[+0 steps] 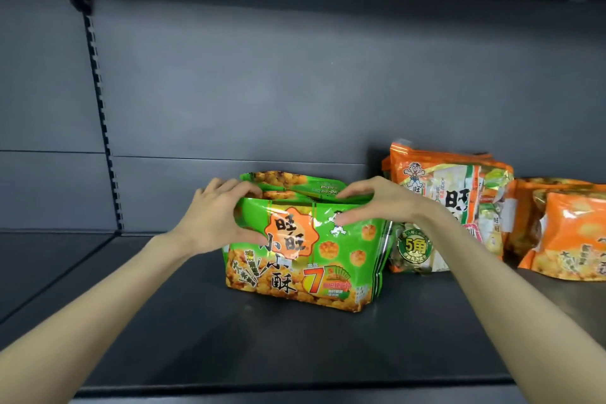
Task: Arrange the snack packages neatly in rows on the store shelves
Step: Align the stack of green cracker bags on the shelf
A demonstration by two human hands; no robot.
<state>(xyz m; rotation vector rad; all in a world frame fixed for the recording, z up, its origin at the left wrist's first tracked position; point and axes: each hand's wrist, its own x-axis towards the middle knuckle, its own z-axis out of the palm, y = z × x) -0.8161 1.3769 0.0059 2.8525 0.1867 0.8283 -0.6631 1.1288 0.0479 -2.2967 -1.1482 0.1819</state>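
Green snack bag [305,259] is standing upright on the dark matte metal shelf [229,338], roughly in the middle, glossy crinkly plastic with an orange scalloped badge and a big "7" printed low on the front. Looks like at least one more green bag [295,182] is lined up right behind it, only its top edge poking out. Left hand [218,218] grips the front bag's top left corner, thumb on the printed face and fingers curled over the sealed edge, so it's a pinch on the plastic. Right hand [377,203] does the same at the top right, thumb pressed on the front, fingers hooked over the top. Just beside on the right sits an orange and clear assorted pack [455,203], shiny, lumpy with small wrapped pieces showing through, and it seems to touch the green bag's side. Further right are orange bags [570,233], leaning back a bit. Back panel [295,92] is smooth grey sheet metal with a slotted upright strip [101,115] on the left.
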